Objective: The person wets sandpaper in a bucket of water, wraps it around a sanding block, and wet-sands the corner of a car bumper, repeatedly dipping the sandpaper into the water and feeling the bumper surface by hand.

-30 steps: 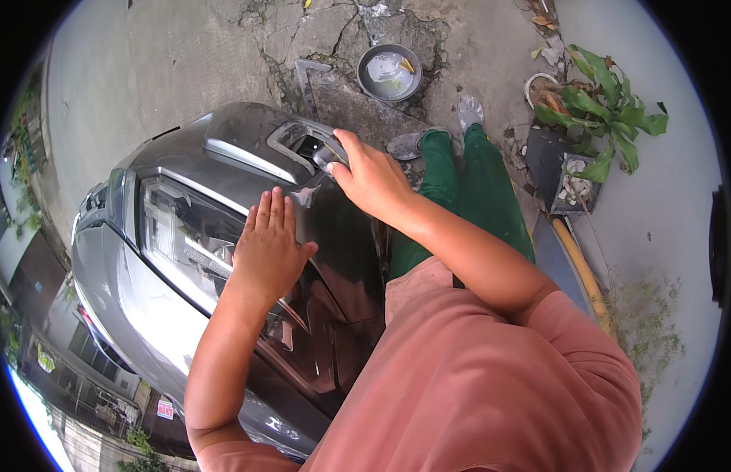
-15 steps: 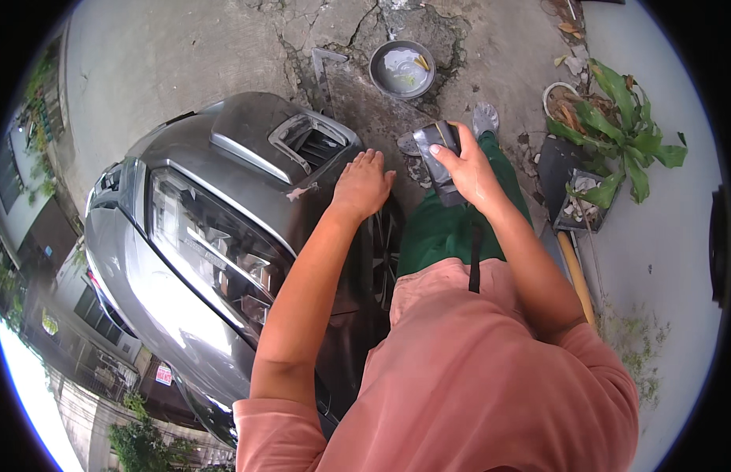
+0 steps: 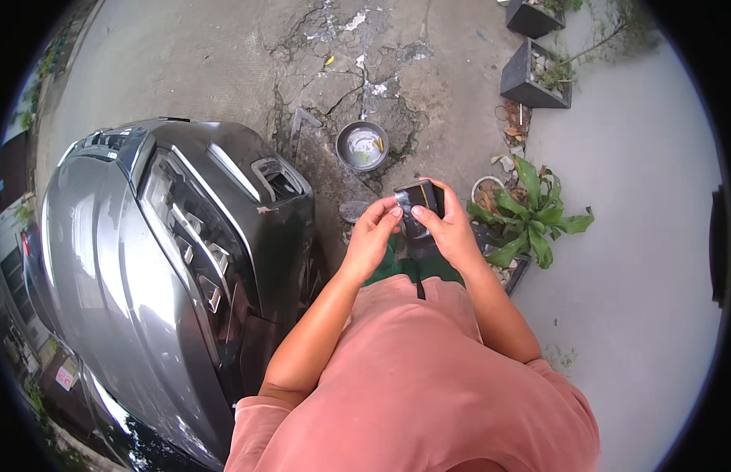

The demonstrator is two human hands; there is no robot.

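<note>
In front of my waist, both hands hold a dark, flat rectangular thing (image 3: 413,197) with a glossy face and a thin yellow line; its exact kind cannot be made out. My right hand (image 3: 455,234) wraps round its right side, thumb pressed on the face. At its left edge, the thumb and fingers of my left hand (image 3: 371,237) pinch it. To my left stands a dark grey car (image 3: 114,252), its headlight (image 3: 196,228) facing me. A small pale, scuffed patch (image 3: 265,209) shows on its bumper near the vent opening (image 3: 277,179).
A grey basin (image 3: 349,163) with cloudy liquid and a yellow piece in it sits ahead on cracked concrete. Nearby lies an angled grey strip (image 3: 296,130). Along the pale wall (image 3: 625,236) at right are a leafy plant (image 3: 536,212) and dark square planters (image 3: 526,79).
My left hand has left the car's bumper and moved right to grip the dark thing's edge. My right hand still holds it. The view has shifted, so the car appears farther left.
</note>
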